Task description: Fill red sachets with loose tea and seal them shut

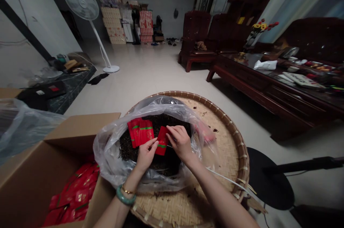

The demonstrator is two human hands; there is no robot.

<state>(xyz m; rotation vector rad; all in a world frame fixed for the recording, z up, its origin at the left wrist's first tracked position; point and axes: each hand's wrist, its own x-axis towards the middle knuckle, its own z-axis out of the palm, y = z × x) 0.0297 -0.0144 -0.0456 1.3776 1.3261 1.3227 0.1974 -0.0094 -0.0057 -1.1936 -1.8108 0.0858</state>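
A small red packet (161, 141) with a green stripe is held upright between my two hands. My left hand (146, 154) pinches its left edge near the stripe, fingers closed. At its upper right edge the fingers of my right hand (180, 142) are closed on it too. To the left, a fanned stack of similar red packets (142, 132) lies on dark, loose dried leaves (126, 149), which look like tea. The leaves fill an open clear plastic bag (107, 165) that rests on a round woven bamboo tray (229, 142).
At the left stands an open cardboard box (24, 181) with many red packets (77, 192) inside. A pinkish-red item (205, 133) and a white cable (225, 178) lie on the tray. A black round base (271, 181) is at right, a dark wooden table (258, 88) beyond, a white fan (83, 4) farther left.
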